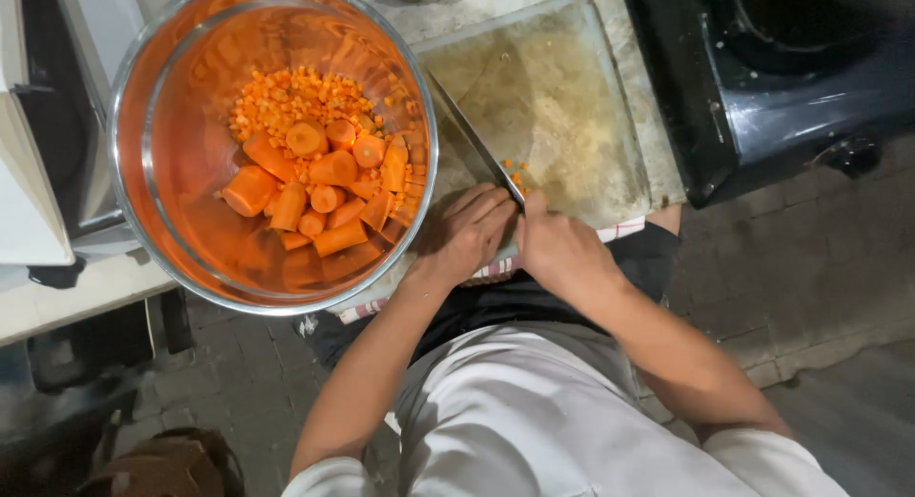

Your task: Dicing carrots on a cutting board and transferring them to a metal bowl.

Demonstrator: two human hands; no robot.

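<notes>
My right hand (562, 254) grips the handle of a long kitchen knife (472, 135) whose blade lies across a glass cutting board (562, 97). My left hand (464, 232) rests with curled fingers on the board's near edge, right beside the blade; whatever it holds down is hidden under the fingers. A few small diced carrot bits (516, 172) lie by the blade. To the left stands a large steel bowl (133, 202) holding carrot chunks (324, 187) and a heap of fine carrot dice (286, 97).
A black stove or appliance (782, 78) sits at the right of the stone counter. A striped cloth (496, 268) hangs under the board. A white appliance (38, 154) stands at far left. Brick floor lies below.
</notes>
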